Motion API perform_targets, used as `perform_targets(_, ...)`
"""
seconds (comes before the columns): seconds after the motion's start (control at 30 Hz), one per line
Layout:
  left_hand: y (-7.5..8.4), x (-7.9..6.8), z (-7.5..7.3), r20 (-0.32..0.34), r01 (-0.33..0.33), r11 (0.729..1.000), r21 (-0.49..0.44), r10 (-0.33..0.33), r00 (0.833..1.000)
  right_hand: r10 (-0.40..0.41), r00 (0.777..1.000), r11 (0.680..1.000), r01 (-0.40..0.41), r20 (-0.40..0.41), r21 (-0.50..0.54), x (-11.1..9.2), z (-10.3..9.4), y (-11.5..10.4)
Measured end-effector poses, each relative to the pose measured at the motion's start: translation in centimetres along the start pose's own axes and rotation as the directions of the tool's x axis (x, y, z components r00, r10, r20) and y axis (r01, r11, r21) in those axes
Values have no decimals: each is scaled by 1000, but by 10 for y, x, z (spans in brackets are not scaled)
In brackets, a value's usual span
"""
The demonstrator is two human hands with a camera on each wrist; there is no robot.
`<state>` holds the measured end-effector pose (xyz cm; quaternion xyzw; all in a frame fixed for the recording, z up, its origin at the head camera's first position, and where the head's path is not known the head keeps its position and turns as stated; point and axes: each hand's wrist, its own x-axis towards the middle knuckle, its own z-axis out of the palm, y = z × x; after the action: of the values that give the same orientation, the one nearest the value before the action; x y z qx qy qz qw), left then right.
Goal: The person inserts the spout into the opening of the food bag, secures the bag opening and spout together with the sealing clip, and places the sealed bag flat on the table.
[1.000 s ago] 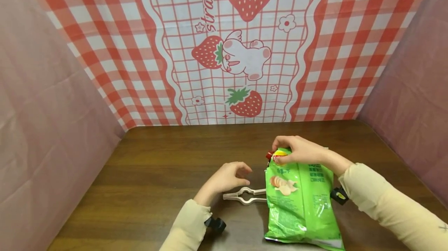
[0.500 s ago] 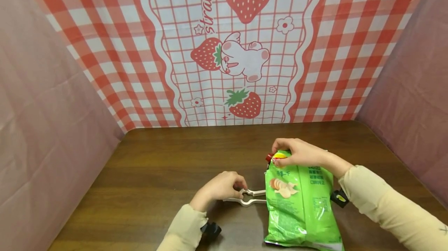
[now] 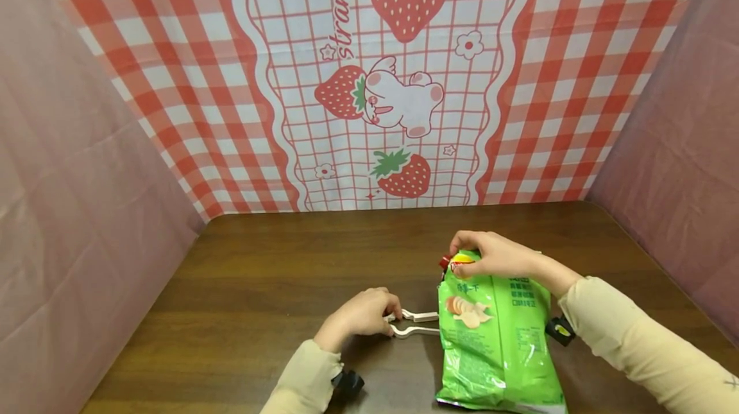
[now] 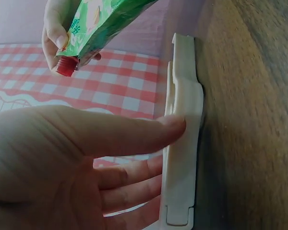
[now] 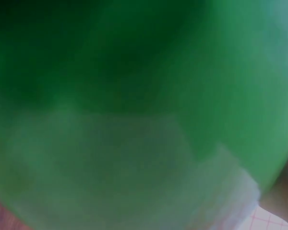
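Note:
In the head view my right hand [image 3: 498, 258] pinches the top left corner of a green potato chip bag [image 3: 491, 337] with red and yellow lettering. A red screw cap [image 3: 444, 261] sticks out at that corner, threaded in the left wrist view. My left hand [image 3: 362, 314] grips the near end of a white hinged clip [image 3: 412, 324] at table level, partly hidden by the bag. In the left wrist view the thumb [image 4: 170, 129] lies on the clip's face and the fingers are at its other side. Blurred green bag [image 5: 134, 96] fills most of the right wrist view.
Everything is on a brown wooden table [image 3: 277, 260]. A red-and-white checked strawberry cloth [image 3: 381, 80] hangs behind it, and pink curtains [image 3: 98, 144] close off the left and right sides.
My left hand has moved down and slightly left onto the white clip, its fingers closing around the hinged end. The right hand and the chip bag have stayed almost in place.

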<state>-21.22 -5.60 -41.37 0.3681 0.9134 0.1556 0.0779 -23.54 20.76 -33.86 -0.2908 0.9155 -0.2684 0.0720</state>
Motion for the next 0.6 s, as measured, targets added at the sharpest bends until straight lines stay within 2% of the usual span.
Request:
perform_targets(0.23, -5, -2, 0, -16, 11, 1000, 13, -11, 1000, 6, 1000, 1000, -6, -14, 0, -1, 3, 1)
perform_targets(0.6, -8, -2, -3, -16, 23, 1000, -17, -23, 1000, 9, 1000, 1000, -9, -20, -4, -1, 1, 1)
